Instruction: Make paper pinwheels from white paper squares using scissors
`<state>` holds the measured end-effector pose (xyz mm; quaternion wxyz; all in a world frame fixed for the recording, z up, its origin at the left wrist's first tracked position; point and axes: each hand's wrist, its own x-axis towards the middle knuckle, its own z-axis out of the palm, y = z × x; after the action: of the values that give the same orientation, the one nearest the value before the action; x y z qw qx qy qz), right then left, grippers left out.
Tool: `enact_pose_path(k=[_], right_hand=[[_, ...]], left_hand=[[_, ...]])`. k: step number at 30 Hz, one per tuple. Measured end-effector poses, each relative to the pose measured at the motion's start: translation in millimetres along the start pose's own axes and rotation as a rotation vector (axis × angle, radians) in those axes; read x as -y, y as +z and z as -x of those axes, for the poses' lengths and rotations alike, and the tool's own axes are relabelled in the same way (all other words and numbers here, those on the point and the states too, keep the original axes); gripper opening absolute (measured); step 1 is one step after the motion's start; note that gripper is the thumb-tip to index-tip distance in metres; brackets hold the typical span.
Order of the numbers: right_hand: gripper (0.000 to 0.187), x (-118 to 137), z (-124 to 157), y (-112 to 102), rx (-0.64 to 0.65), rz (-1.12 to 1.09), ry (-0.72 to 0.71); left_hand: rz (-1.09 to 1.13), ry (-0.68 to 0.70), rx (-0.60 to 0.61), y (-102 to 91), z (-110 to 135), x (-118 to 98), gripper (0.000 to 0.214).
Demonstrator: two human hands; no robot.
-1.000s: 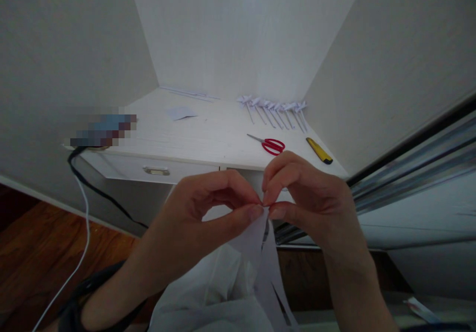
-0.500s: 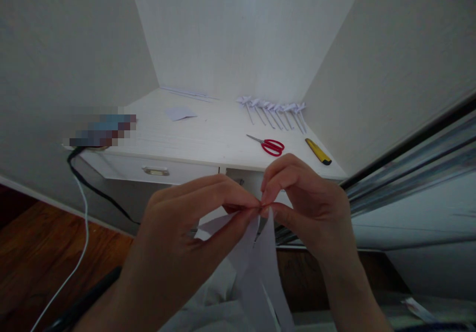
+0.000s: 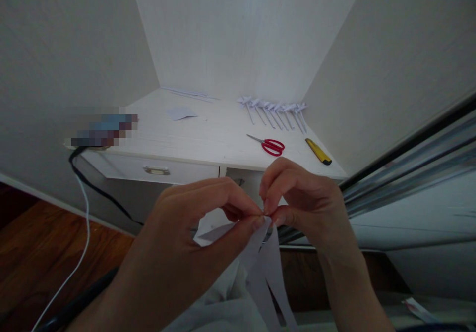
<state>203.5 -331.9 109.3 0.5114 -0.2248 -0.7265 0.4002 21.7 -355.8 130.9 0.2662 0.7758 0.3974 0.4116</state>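
Observation:
Between my hands hangs a white sheet of paper (image 3: 266, 267) with slits cut into it, in front of the desk edge and above my lap. My left hand (image 3: 208, 223) pinches its top edge between thumb and fingers. Close against it, my right hand (image 3: 301, 198) pinches the same top edge, its fingertips touching those of the left. What lies right between the fingertips is partly hidden. Beyond the hands, on the desk, lie red-handled scissors (image 3: 272, 146) and a yellow utility knife (image 3: 318, 151).
Several white paper pinwheels (image 3: 275, 111) on sticks lie in a row at the back of the white desk (image 3: 208, 143). Thin paper sticks (image 3: 189, 94) and a paper piece (image 3: 181, 113) are to their left. A blurred-out object (image 3: 106, 130) and cables (image 3: 87, 208) occupy the left side.
Both hands have lowered slightly, still pinching the paper's top edge. The hanging paper has swung a little to the right, and its lower slit shows wider.

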Motion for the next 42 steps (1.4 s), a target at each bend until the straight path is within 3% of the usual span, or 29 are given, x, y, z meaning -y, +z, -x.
enact_pose_path(k=[7, 12, 17, 23, 31, 42], right_hand=[[0.014, 5, 3, -1, 0.017, 0.06, 0.016], [0.006, 16, 6, 2, -0.004, 0.308, 0.022], [0.012, 28, 9, 9, -0.018, 0.601, -0.002], [0.008, 33, 10, 14, -0.041, 0.774, -0.03], [0.008, 33, 10, 13, -0.016, 0.806, -0.025], [0.011, 32, 4, 9, 0.023, 0.618, 0.17]], left_hand=[[0.005, -0.031, -0.006, -0.2, 1, 1, 0.015], [-0.038, -0.009, -0.003, 0.9, 2, 5, 0.014], [-0.09, 0.0, -0.032, 2.5, 4, 5, 0.015], [-0.172, 0.032, -0.05, 2.8, 6, 8, 0.013], [-0.212, 0.062, -0.059, 2.2, 7, 11, 0.011], [-0.299, 0.088, -0.023, 4.0, 9, 13, 0.007]])
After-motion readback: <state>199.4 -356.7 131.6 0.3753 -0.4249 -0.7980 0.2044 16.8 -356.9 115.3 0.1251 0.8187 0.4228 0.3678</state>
